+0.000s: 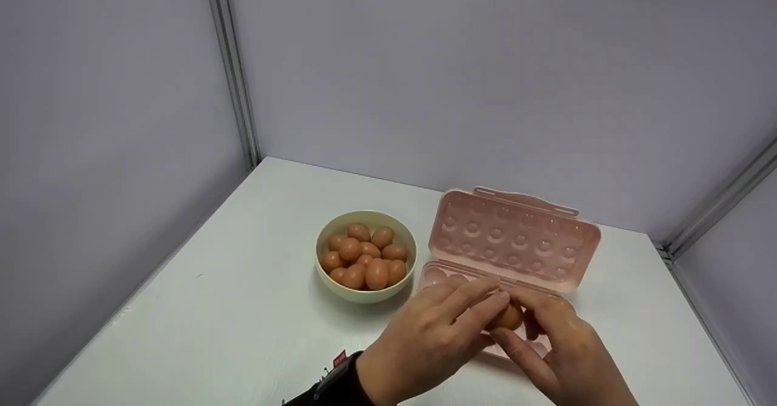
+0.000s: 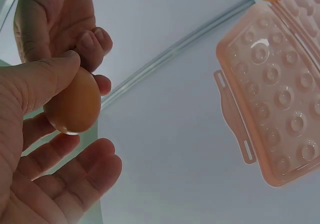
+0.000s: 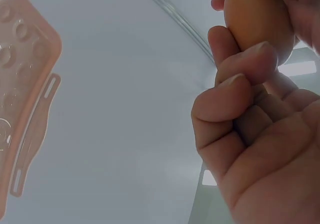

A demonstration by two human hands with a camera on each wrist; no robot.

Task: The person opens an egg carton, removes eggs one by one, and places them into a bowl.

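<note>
Both hands cover most of the pink egg tray's (image 1: pixel 446 275) near half, so its cups are hard to count. Left hand (image 1: pixel 425 339) and right hand (image 1: pixel 561 348) pinch one brown egg (image 1: pixel 508 318) between fingertips above it. The bowl (image 1: pixel 366 294), left, holds about eleven eggs.
</note>
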